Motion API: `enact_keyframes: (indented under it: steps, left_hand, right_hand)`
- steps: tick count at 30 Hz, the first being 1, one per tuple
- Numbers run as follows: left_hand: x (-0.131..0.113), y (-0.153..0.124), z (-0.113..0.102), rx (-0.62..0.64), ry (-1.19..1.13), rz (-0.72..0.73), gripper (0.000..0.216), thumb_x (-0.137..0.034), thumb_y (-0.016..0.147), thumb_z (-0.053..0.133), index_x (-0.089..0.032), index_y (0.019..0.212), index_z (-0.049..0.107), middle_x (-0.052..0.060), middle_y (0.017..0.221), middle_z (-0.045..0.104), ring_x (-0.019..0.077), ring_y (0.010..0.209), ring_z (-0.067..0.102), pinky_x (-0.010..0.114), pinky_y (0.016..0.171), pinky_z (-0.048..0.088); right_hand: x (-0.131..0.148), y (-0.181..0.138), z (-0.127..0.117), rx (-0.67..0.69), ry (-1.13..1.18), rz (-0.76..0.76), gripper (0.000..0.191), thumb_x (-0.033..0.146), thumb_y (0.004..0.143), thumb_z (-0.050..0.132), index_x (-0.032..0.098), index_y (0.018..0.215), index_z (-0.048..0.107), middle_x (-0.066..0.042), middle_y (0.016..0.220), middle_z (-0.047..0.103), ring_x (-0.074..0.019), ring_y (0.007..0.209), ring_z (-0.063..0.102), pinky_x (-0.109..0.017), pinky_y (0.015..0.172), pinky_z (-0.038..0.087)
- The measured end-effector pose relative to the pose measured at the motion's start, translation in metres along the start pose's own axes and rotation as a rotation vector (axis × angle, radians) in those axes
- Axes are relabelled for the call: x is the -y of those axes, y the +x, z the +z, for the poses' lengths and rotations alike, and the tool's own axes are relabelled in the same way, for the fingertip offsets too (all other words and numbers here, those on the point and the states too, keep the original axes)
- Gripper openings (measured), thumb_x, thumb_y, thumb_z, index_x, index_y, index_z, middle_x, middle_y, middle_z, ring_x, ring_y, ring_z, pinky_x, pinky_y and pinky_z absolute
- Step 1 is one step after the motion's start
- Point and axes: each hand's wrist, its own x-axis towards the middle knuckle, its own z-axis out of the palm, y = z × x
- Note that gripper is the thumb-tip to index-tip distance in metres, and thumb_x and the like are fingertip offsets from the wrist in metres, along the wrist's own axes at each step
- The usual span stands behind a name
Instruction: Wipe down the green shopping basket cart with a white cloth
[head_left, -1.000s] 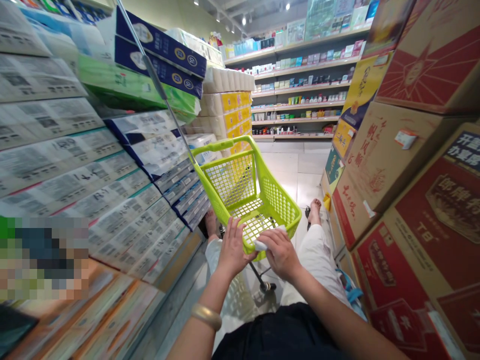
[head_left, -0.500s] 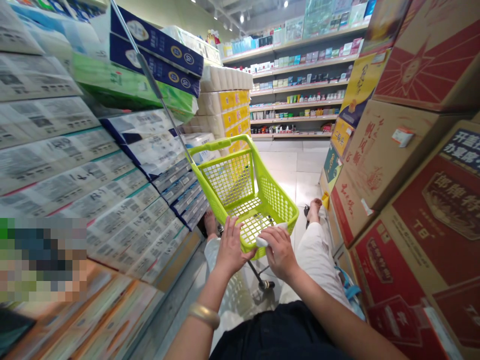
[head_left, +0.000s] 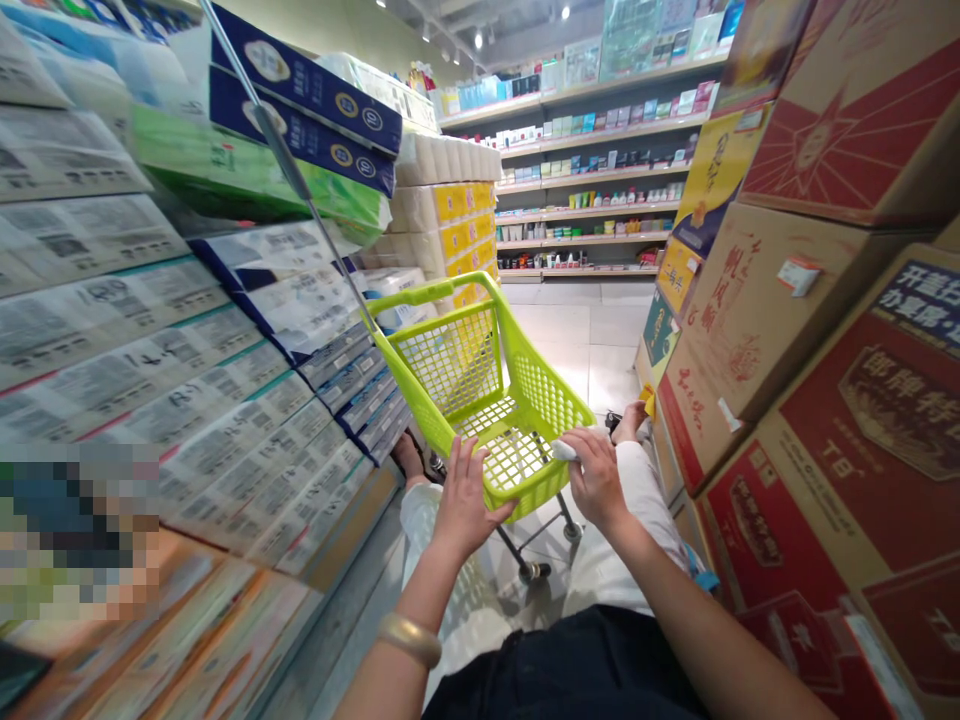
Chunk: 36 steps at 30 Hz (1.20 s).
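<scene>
A lime-green shopping cart (head_left: 529, 393) with a lattice basket stands between my knees, and its basket holds nothing that I can see. My left hand (head_left: 466, 500) grips the near left corner of the rim, fingers over the top and thumb along the near side. At the near right corner, my right hand (head_left: 595, 478) is closed round a folded white cloth (head_left: 564, 451) and presses it against the rim. Part of the cloth is hidden under the fingers.
Stacked cartons (head_left: 240, 375) and tissue packs (head_left: 262, 170) line the left side. Large red and brown boxes (head_left: 840, 450) rise close on the right. Shelves (head_left: 592, 205) of small goods stand across the tiled floor (head_left: 611, 330). A metal pole (head_left: 289, 165) slants at upper left.
My right hand has slid right along the rim with the white cloth, from the near edge to the right corner. My left hand has stayed at its corner.
</scene>
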Motion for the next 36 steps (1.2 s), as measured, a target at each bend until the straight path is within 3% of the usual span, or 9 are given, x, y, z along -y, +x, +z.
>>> enact_keyframes:
  steps: [2, 9, 36]
  left_hand:
    - [0.001, -0.001, 0.000, -0.004, 0.012, -0.002, 0.071, -0.036, 0.067, 0.074, -0.018, 0.127, 0.040, 0.016, 0.143, 0.036, 0.0364, 0.144, 0.015, 0.058, 0.113, 0.030]
    - [0.011, -0.001, 0.001, -0.015, 0.032, 0.006, 0.067, -0.042, 0.072, 0.068, -0.016, 0.127, 0.040, 0.017, 0.143, 0.035, 0.0374, 0.143, 0.016, 0.058, 0.111, 0.031]
    - [0.005, -0.002, 0.009, -0.083, 0.094, 0.051, 0.063, -0.043, 0.074, 0.065, -0.015, 0.126, 0.041, 0.019, 0.142, 0.037, 0.0366, 0.143, 0.017, 0.057, 0.109, 0.034]
  right_hand:
    - [0.012, -0.005, 0.006, -0.003, 0.033, -0.008, 0.029, 0.013, 0.087, 0.042, 0.023, 0.107, 0.061, -0.006, 0.111, 0.063, -0.0232, 0.116, 0.051, -0.043, 0.106, 0.032]
    - [0.059, -0.018, 0.021, 0.200, 0.155, -0.144, 0.034, 0.010, 0.084, 0.043, 0.025, 0.111, 0.059, -0.004, 0.114, 0.062, -0.0211, 0.118, 0.049, -0.042, 0.107, 0.029]
    - [0.055, -0.017, 0.015, 0.176, 0.192, -0.095, 0.035, 0.010, 0.085, 0.043, 0.025, 0.112, 0.059, -0.005, 0.114, 0.061, -0.0205, 0.117, 0.049, -0.043, 0.107, 0.028]
